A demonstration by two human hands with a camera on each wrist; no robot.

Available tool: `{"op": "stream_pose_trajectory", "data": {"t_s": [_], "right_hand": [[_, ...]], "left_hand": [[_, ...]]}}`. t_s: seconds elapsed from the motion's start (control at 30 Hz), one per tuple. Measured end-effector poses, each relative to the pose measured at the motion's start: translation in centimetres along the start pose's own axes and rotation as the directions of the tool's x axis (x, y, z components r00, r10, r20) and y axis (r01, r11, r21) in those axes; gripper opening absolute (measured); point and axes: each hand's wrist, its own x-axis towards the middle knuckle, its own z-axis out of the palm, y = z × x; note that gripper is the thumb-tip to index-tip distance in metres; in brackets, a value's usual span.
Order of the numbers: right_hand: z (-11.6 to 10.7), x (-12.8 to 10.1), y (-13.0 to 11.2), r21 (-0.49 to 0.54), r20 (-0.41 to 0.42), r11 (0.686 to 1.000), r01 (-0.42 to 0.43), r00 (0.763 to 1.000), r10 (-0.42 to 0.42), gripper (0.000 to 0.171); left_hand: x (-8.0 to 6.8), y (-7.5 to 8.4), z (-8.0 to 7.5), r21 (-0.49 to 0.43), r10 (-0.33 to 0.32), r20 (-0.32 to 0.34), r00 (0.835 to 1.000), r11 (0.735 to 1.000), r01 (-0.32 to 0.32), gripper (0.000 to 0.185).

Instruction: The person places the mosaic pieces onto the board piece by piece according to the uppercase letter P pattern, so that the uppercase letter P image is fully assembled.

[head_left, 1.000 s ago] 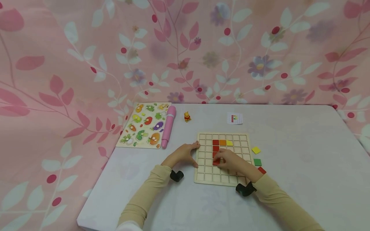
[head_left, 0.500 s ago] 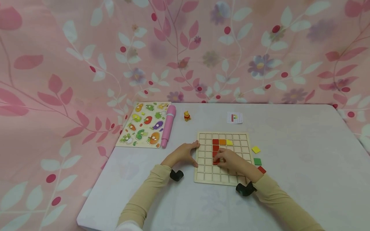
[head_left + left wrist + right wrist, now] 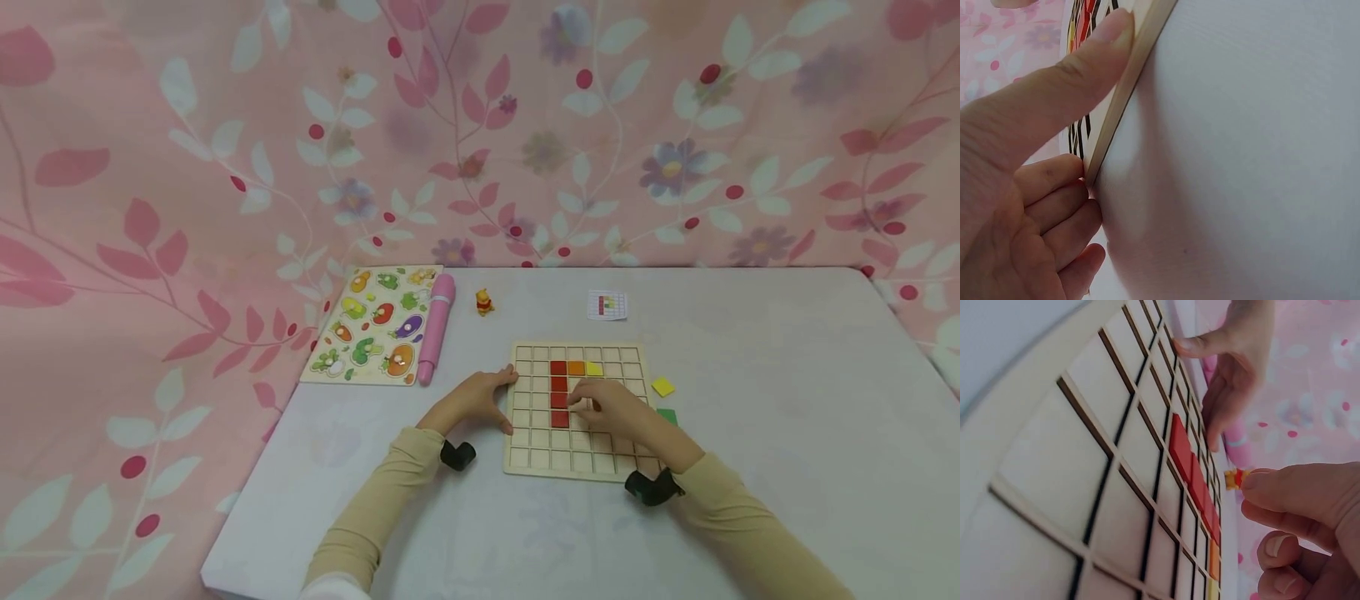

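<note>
A wooden grid board (image 3: 537, 460) lies on the table with a column of several red square tiles (image 3: 559, 418) in its cells. An orange tile (image 3: 576, 368) and a yellow tile (image 3: 594, 369) run right from the column's top. My left hand (image 3: 478, 398) touches the board's left edge, thumb at the rim nearer me and fingers farther up. Over the board, just right of the red column, is my right hand (image 3: 611, 410). Its thumb and forefinger are close together with nothing between them, while the other fingers curl loosely in the right wrist view.
Right of the board lie a loose yellow tile (image 3: 663, 387) and a partly covered green tile (image 3: 668, 415). Behind it are a small printed card (image 3: 607, 305) and a bear figure (image 3: 484, 302). A vegetable puzzle board (image 3: 352, 342) and a pink stick-shaped object (image 3: 437, 329) lie at left.
My right hand has let go of the lowest red tile, which now shows fully in its cell, and has moved slightly right. The loose red tile is now hidden behind the right wrist. My left hand stays put.
</note>
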Motion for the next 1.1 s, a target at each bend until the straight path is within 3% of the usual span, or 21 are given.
{"op": "stream_pose_trajectory", "data": {"t_s": [0.3, 0.6, 0.7, 0.83, 1.1], "right_hand": [[-3.6, -2.0, 0.6, -0.031, -0.064, 0.997, -0.073, 0.995, 0.071, 0.017], [-5.9, -6.3, 1.4, -0.070, -0.173, 0.988, -0.134, 0.978, 0.121, 0.021], [-5.7, -7.5, 1.8, -0.068, -0.163, 0.983, -0.170, 0.974, 0.157, 0.022], [-5.1, -8.4, 2.4, -0.042, -0.088, 0.975, -0.218, 0.973, 0.214, 0.022], [-4.3, -9.6, 2.9, -0.015, -0.007, 0.974, -0.228, 0.974, 0.227, 0.021]], "left_hand": [[0.1, 0.0, -0.1, 0.000, -0.002, 0.000, 1.000, 1.000, 0.002, 0.095], [0.0, -0.2, 0.0, 0.009, 0.002, 0.003, 1.000, 1.000, -0.002, 0.095], [-0.1, -0.2, 0.0, -0.007, 0.001, -0.001, 1.000, 1.000, -0.001, 0.094], [-0.1, -0.4, 0.0, -0.004, -0.004, 0.000, 1.000, 1.000, 0.004, 0.095], [-0.1, -0.2, 0.2, -0.001, -0.004, -0.003, 1.000, 1.000, 0.004, 0.094]]}}
